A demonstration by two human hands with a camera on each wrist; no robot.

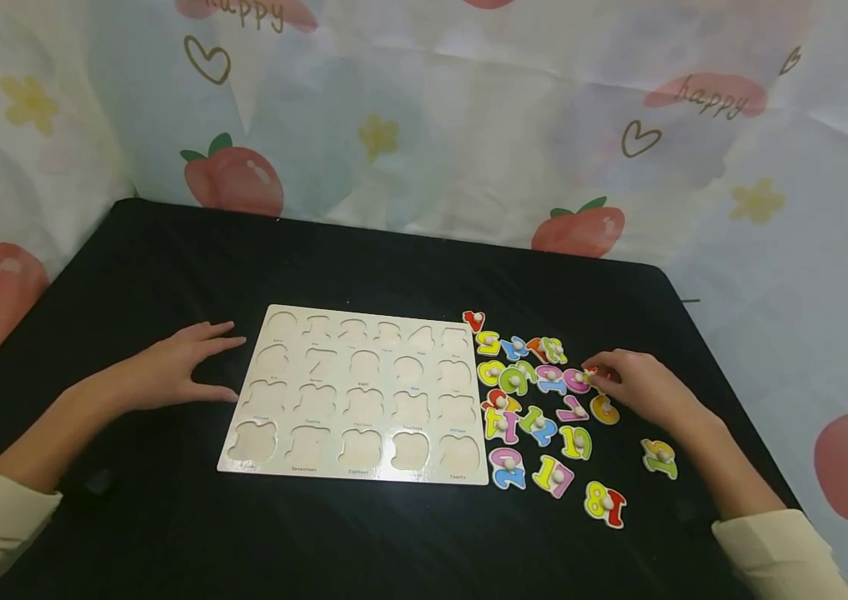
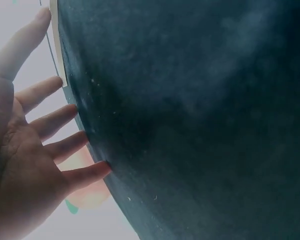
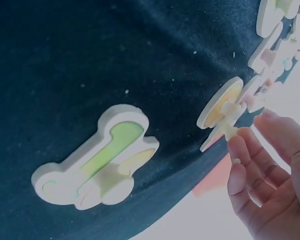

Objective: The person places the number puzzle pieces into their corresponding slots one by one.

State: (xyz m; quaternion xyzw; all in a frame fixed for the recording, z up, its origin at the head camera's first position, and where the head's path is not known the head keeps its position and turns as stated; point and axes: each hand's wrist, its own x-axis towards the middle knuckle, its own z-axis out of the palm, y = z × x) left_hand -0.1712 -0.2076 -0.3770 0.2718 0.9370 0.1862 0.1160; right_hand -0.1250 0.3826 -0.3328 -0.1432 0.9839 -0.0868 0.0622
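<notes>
My left hand [image 1: 168,367] lies flat, holding nothing, beside the puzzle board [image 1: 363,392]; right hand [image 1: 637,385] fingertips pinch a number piece [image 1: 590,375].

The pale wooden puzzle board [image 1: 363,396] lies between my hands on the black cloth-covered table [image 1: 393,258]; the loose knobbed wooden number pieces [image 1: 539,400] lie to its right.

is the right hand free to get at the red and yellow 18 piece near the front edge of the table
Probably yes. The 18 piece lies alone on the black table, just in front of the right hand, with nothing stacked on it or between them.
</notes>
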